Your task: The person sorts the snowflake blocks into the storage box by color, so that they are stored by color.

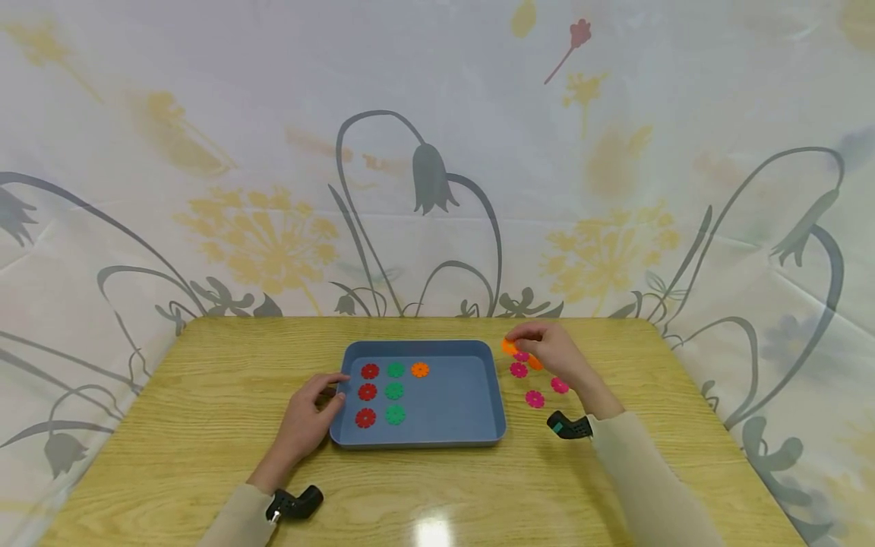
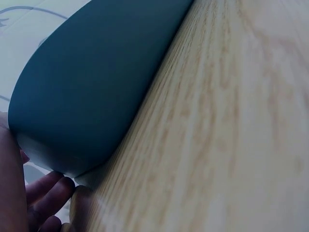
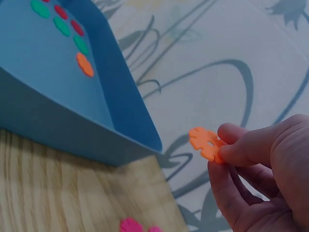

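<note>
A blue-grey rectangular tray lies on the table with notched, flower-shaped plastic discs in it. Down its left part run three red discs, beside them three green discs; one orange disc sits at the top of a third column. My left hand holds the tray's left rim, some fingers low against the outer wall in the left wrist view. Beyond the tray's right side, my right hand pinches another orange disc between thumb and fingertips, raised off the table in the right wrist view.
Right of the tray, several pink discs lie loose on the wooden table. Another loose orange disc is partly covered below my right hand. A flower-printed cloth hangs behind the table's back edge.
</note>
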A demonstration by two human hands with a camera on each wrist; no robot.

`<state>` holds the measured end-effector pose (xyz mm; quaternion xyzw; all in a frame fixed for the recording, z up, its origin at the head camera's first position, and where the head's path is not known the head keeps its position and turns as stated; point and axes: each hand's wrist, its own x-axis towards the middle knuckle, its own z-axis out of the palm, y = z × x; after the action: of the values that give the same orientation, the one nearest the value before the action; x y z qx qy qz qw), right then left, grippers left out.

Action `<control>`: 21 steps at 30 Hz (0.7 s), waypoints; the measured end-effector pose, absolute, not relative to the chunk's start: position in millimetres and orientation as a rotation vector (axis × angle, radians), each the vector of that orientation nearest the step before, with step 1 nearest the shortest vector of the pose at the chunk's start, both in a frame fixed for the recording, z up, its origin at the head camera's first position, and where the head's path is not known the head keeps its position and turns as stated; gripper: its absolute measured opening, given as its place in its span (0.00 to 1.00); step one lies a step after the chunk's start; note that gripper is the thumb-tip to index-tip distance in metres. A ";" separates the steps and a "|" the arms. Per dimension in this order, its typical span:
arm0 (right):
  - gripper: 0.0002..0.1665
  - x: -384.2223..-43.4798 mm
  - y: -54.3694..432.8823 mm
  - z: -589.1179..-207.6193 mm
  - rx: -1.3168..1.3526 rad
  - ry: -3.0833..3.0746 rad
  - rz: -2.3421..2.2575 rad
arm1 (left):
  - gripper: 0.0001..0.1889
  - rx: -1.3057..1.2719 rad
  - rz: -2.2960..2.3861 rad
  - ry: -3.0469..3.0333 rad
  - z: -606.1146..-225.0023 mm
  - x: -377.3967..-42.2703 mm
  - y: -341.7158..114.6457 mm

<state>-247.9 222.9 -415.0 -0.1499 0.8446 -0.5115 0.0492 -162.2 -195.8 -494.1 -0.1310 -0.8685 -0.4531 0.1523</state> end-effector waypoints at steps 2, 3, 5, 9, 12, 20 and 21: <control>0.10 -247.0 215.9 -414.9 -0.487 2.574 -1.544 | 0.14 -0.365 -1.307 -2.493 -493.5 -162.3 -195.4; 0.10 -246.8 212.4 -415.0 -0.498 2.568 -1.543 | 0.14 -0.362 -1.309 -2.492 -493.4 -162.4 -195.3; 0.10 -246.7 205.8 -416.0 -0.524 2.550 -1.542 | 0.14 -0.359 -1.311 -2.490 -493.3 -162.5 -195.0; 0.11 -247.0 192.7 -420.3 -0.579 2.510 -1.518 | 0.14 -0.361 -1.308 -2.486 -494.3 -162.6 -194.8; 0.10 -247.9 182.5 -425.0 -0.625 2.490 -1.484 | 0.14 -0.366 -1.300 -2.482 -495.1 -162.5 -195.2; 0.11 -246.7 154.1 -428.5 -0.734 2.434 -1.394 | 0.14 -0.365 -1.299 -2.486 -494.6 -162.7 -195.4; 0.11 -246.5 150.6 -428.4 -0.742 2.437 -1.371 | 0.14 -0.365 -1.300 -2.486 -494.7 -162.8 -195.3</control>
<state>-246.5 150.6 -428.4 -0.2547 0.8358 -0.4704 0.1240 -162.8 -195.3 -494.7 -0.1273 -0.8680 -0.4541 0.1557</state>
